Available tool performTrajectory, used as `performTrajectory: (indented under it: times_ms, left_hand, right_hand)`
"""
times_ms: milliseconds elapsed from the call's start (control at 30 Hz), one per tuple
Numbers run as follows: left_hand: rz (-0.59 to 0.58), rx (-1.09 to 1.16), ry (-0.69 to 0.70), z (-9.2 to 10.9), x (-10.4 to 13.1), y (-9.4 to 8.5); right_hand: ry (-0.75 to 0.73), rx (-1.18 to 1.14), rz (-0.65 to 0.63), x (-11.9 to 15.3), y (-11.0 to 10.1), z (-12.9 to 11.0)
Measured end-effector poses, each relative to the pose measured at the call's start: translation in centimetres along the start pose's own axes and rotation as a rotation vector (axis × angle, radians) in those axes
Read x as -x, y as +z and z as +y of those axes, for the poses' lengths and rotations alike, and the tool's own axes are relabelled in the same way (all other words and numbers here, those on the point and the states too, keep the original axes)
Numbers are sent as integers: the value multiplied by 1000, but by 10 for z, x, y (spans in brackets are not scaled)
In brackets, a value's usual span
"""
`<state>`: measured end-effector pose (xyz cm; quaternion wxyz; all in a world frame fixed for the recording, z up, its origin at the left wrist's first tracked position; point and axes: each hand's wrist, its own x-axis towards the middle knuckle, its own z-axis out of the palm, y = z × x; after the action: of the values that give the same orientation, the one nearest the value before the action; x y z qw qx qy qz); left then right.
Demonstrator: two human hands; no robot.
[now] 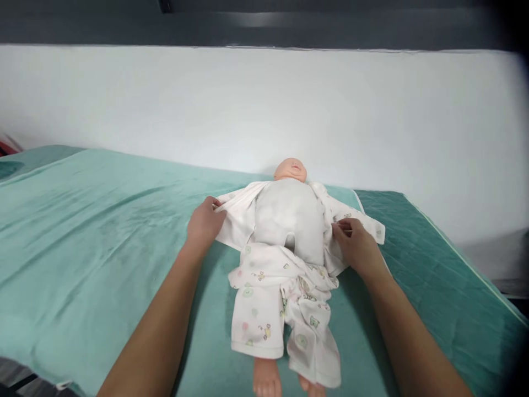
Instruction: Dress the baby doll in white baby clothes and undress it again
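A baby doll [290, 170] lies on its back with its feet toward me. Its white cloth torso [289, 207] is bare between the two spread front panels of a white baby shirt [237, 223]. My left hand [206, 222] pinches the shirt's edge on the left side, near the sleeve. On the right, my right hand [356, 242] has its fingers closed on the other front panel, beside the torso. White patterned baby pants [264, 309] cover the doll's legs, and its feet [266, 379] stick out below the hems.
Under the doll a light green sheet [103, 248] spreads over the bed, with a darker green quilted pad [438, 275] at the right. A white wall [206, 110] rises right behind the doll's head. Something red [7, 149] shows at the far left edge.
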<state>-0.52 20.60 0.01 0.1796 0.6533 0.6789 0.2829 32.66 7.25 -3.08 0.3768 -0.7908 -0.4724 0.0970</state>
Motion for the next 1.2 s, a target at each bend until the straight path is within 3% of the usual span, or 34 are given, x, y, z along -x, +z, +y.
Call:
performTrajectory:
  times_ms: [100, 200, 267, 333, 400, 467, 567, 667, 800, 900, 1033, 1100, 1200]
  left_hand:
    - [134, -206, 144, 3, 7, 5]
    - [127, 58, 329, 16, 19, 7]
    - [-69, 360, 384, 27, 29, 4]
    - [-341, 569, 394, 37, 39, 0]
    - [-585, 613, 417, 43, 48, -5]
    - [-752, 540, 464, 47, 53, -10]
    - [-899, 412, 573, 47, 53, -19]
    - [-989, 366, 673, 46, 50, -28]
    - [-1078, 347, 696, 45, 49, -35]
    - [-1069, 469, 638, 44, 52, -30]
    - [-840, 722, 525, 46, 62, -14]
    - [-769, 811, 449, 47, 66, -8]
    - [-720, 897, 351, 48, 70, -3]
  right_hand:
    - [7, 112, -95, 4, 1, 0]
    - [-3, 131, -85, 5, -5, 1]
    - [0, 155, -58, 1, -13, 9]
    - [23, 223, -69, -3, -23, 21]
    - [18, 308, -85, -6, -30, 29]
    - [-83, 329, -9, -4, -32, 27]
    - [-302, 116, 128, 13, -27, -2]
    - [-430, -162, -49, 38, -16, -42]
    - [-686, -211, -202, 59, -8, -70]
    - [-767, -182, -335, 59, -11, -72]
    - [-750, -209, -438, 57, -17, -72]
    - [-684, -248, -452, 60, -18, -73]
    - [-472, -378, -424, 65, -18, -73]
